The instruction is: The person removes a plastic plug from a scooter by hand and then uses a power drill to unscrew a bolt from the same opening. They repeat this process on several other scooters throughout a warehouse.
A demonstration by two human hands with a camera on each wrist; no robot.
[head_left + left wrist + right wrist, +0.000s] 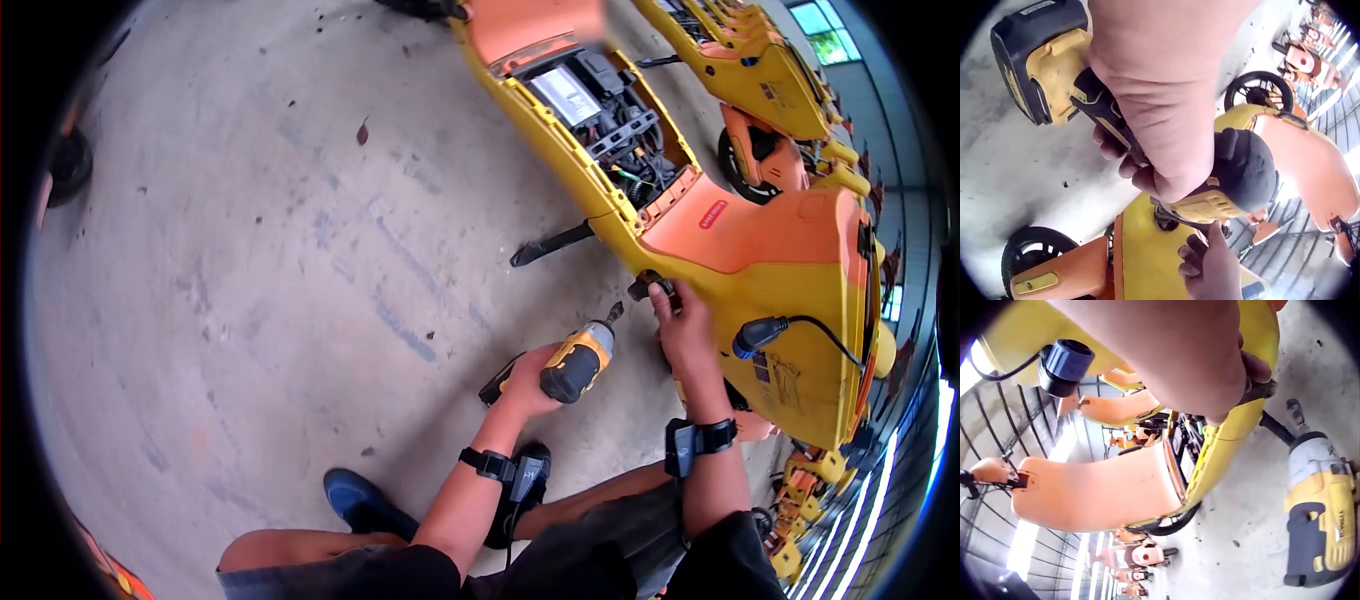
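My left hand (533,382) grips a yellow and black power drill (580,362) by its handle, the bit pointing up toward the scooter's side. In the left wrist view the fingers of the left hand (1160,131) wrap the handle. My right hand (690,330) pinches a small dark part (652,287) against the lower edge of the yellow scooter body (800,300). The drill tip is a short gap to the left of that part. In the right wrist view the right hand (1191,362) hides most of the dark part (1260,392).
A blue-tipped black connector (760,337) hangs on a cable beside the right hand. The scooter's open compartment (610,120) shows wiring; its black stand (550,243) juts out over the concrete floor (250,300). More scooters (770,80) stand behind. Two shoes (365,505) are below.
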